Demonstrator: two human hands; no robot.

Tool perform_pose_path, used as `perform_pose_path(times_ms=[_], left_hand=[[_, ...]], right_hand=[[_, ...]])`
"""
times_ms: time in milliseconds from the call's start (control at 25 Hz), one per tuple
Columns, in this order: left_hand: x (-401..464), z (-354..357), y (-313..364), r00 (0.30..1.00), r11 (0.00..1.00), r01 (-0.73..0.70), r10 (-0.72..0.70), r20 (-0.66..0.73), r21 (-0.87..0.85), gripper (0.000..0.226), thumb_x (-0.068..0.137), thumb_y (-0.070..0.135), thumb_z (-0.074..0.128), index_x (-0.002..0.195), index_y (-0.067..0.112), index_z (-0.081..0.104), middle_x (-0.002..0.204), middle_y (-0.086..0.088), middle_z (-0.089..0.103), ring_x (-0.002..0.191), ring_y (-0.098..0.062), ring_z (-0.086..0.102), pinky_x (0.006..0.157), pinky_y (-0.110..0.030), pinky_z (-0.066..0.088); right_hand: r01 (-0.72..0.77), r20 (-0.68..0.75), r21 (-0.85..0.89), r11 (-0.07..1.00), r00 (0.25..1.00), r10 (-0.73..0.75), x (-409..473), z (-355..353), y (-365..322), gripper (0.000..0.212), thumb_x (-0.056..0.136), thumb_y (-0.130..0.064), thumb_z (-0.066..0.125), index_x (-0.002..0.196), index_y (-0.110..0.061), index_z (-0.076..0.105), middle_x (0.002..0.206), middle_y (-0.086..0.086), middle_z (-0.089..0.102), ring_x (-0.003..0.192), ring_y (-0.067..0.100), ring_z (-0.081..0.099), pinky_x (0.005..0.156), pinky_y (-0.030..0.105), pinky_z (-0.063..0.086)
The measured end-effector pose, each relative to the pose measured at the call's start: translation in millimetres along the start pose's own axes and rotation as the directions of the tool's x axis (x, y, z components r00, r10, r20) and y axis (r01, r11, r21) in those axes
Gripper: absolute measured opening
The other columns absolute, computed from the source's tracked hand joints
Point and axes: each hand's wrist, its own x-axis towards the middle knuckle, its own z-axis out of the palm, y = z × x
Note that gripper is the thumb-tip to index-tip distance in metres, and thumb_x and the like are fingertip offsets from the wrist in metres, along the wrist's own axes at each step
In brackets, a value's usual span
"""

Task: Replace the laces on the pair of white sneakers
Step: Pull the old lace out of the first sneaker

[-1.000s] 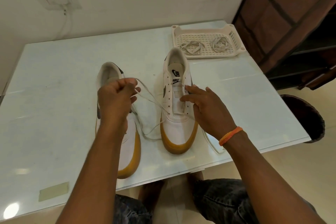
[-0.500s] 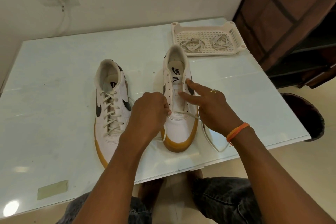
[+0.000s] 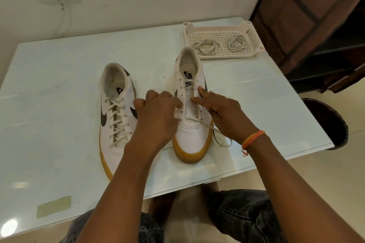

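Two white sneakers with gum soles stand on the pale glass table (image 3: 59,104). The left sneaker (image 3: 116,112) is fully laced. The right sneaker (image 3: 190,116) has a cream lace (image 3: 213,130) through its lowest eyelets only, one end trailing off to the right. My left hand (image 3: 158,116) pinches the lace at the left eyelet row of the right sneaker. My right hand (image 3: 223,112) holds the right eyelet flap, thumb and forefinger spread along it.
A white slotted tray (image 3: 250,33) at the table's far right corner holds two bundles of laces (image 3: 205,46). A dark wooden cabinet (image 3: 316,16) stands to the right, a dark round stool (image 3: 327,122) beside the table. Tape strip (image 3: 53,206) lies near the front edge.
My left hand came down from a high pull over the left sneaker and across to the right sneaker's left eyelets. The lace slack shortened. My right hand stayed on the shoe.
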Motion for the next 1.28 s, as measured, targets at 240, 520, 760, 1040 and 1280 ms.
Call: perform_pose_path(times_ms=[240,520,760,1040,1280], left_hand=[[0.8,-2.0,-9.0,0.991,0.936,0.130,-0.137,0.001,-0.328,0.009,0.082,0.033,0.075,0.076,0.037,0.070,0.090,0.016,0.068,0.102,-0.011,0.053,0.083,-0.038,0.029],[0.2,-24.5,-26.9,0.805,0.596,0.280,-0.573,-0.155,-0.753,0.026,0.086,0.018,0.073,0.112,0.018,0.072,0.105,0.007,0.070,0.073,-0.006,0.064,0.072,-0.010,0.047],[-0.7,7.1,-7.0,0.974,0.932,0.120,-0.044,0.224,-0.342,0.018,0.082,0.018,0.066,0.097,0.010,0.073,0.089,-0.006,0.072,0.073,-0.020,0.067,0.076,-0.042,0.057],[0.5,5.3,3.9,0.968,0.918,0.227,-0.178,0.174,-0.325,0.038,0.080,0.032,0.078,0.058,0.006,0.060,0.052,-0.005,0.056,0.050,-0.018,0.055,0.054,-0.030,0.047],[1.3,-27.3,-28.5,0.835,0.517,0.257,-0.543,-0.082,-0.816,0.021,0.095,0.024,0.061,0.083,0.010,0.071,0.067,-0.002,0.069,0.058,-0.016,0.069,0.057,-0.029,0.057]], right_hand=[[-0.035,0.005,0.012,0.999,0.999,0.034,0.8,-4.9,0.3,0.049,0.097,-0.002,0.046,0.127,-0.039,0.059,0.149,-0.007,0.043,0.141,0.026,0.037,0.104,0.058,0.038],[-0.076,0.024,0.042,0.996,0.997,0.075,2.0,-7.1,-4.2,0.059,0.093,0.006,0.045,0.127,-0.041,0.059,0.150,-0.008,0.041,0.143,0.021,0.032,0.109,0.052,0.037],[-0.123,0.050,0.068,0.990,0.992,0.120,3.1,-9.5,-8.3,0.056,0.095,0.003,0.046,0.126,-0.042,0.058,0.151,-0.010,0.040,0.145,0.020,0.028,0.112,0.054,0.030],[-0.128,0.053,0.052,0.990,0.991,0.126,2.7,-11.0,-11.4,0.054,0.093,0.001,0.045,0.128,-0.038,0.059,0.151,-0.008,0.039,0.144,0.022,0.029,0.111,0.055,0.031],[-0.127,0.029,0.041,0.991,0.992,0.126,0.2,-10.4,-10.1,0.061,0.089,0.006,0.042,0.126,-0.039,0.060,0.150,-0.008,0.041,0.144,0.022,0.030,0.110,0.056,0.031]])
